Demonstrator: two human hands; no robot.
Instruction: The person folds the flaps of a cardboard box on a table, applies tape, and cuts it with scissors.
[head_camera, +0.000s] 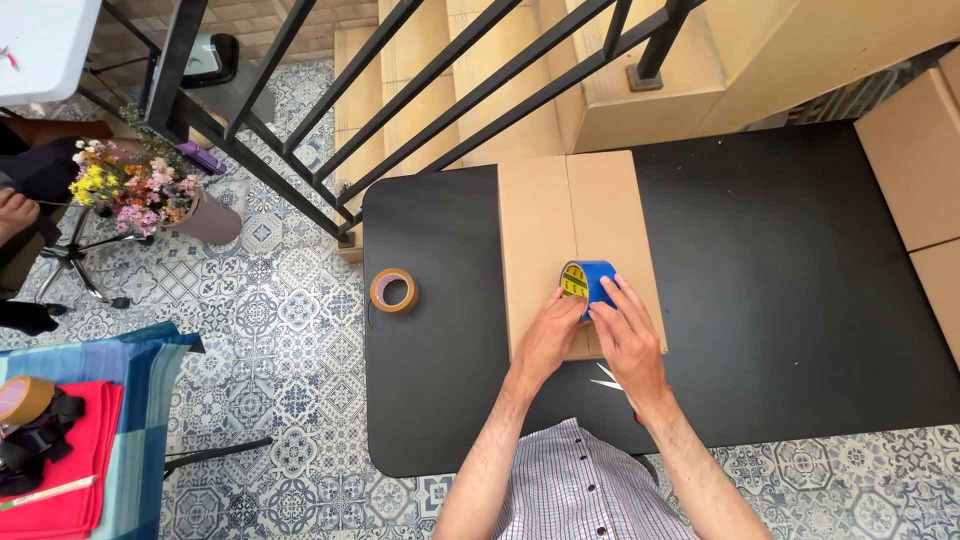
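Flat cardboard box (570, 240) lies on black table (780, 300), flaps shut, centre seam running away from the person; contents not visible. Blue tape roll (588, 281) stands on edge on the box, near its close end, just right of the seam. Left hand (548, 335) rests on the box w/ fingers (562, 300) together, tips pressed against the roll's yellow-labelled left face. Right hand (625, 335) is on the roll's right side, fingers (612, 305) curled over it & clamped on it from the front. So roll is held between both hands.

Scissors (608, 377) lie on the table just below the box edge, mostly hidden under the right wrist; only pale blade tips show. Brown tape roll (393, 290) lies flat on the table, well left of the box, apart from it.

More cardboard boxes (915, 170) at the table's right edge. Behind the table: black stair railing (400, 100) & tan steps. On the patterned tile floor at left, a vase of dried flowers (150, 195). Bottom left, a blue cloth surface w/ red cloth (75, 470), another brown tape roll (22, 398) & black strap on it. Nothing lies between the hands & the box.
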